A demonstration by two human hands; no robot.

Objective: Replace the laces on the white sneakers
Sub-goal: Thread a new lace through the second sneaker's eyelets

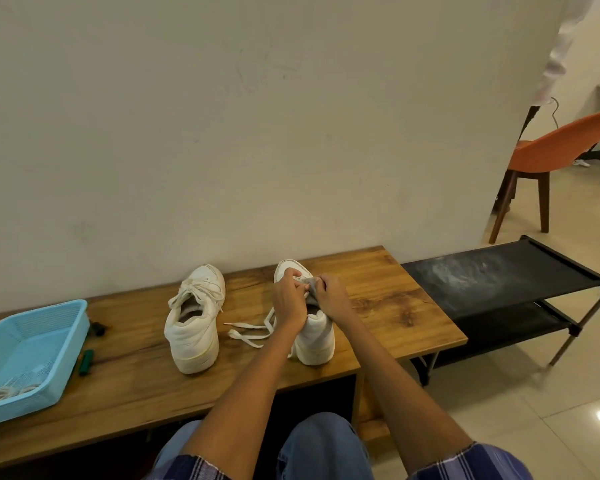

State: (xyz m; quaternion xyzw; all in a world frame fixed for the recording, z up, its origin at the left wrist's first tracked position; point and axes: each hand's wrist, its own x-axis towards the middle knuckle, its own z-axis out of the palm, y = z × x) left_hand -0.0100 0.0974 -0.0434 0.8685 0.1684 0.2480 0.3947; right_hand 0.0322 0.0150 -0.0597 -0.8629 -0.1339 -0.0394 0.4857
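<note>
Sneaker (314, 336) right of frame centre on the bench (378, 306) sits under my left hand (288, 301) and right hand (331, 299), both pinching lace at its tongue; I judge a hard tug could tip it.

Two white sneakers stand toes to the wall: the left sneaker (195, 323) is laced, the right sneaker (313, 332) partly unlaced, its loose lace (248, 332) trailing on the wood between them
</note>
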